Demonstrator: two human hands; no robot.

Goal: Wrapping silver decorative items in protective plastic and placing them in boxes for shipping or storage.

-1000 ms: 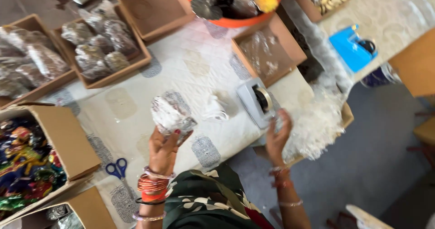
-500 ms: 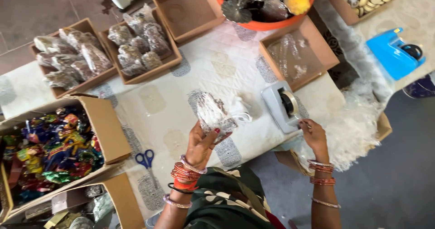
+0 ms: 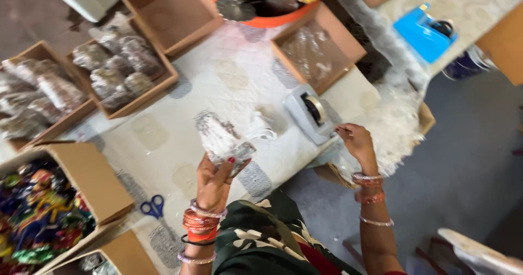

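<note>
My left hand (image 3: 213,180) holds up a clear plastic packet (image 3: 220,139) filled with something dark and white, just above the table's near edge. My right hand (image 3: 355,140) reaches toward the white tape dispenser (image 3: 309,112) on the table, its fingertips pinched right next to the dispenser's front; whether tape is between them I cannot tell. Both wrists carry several bangles.
Blue-handled scissors (image 3: 153,206) lie left of my left arm. Cardboard boxes ring the patterned tablecloth (image 3: 229,79): filled packets (image 3: 117,68) at the back left, colourful wrapped pieces (image 3: 38,215) at the near left, clear bags (image 3: 313,54) behind the dispenser. An orange tub (image 3: 267,2) stands behind.
The view has shifted so the table reads further right. My right hand rose from the table edge to the dispenser's front. The packet stays raised in my left hand.
</note>
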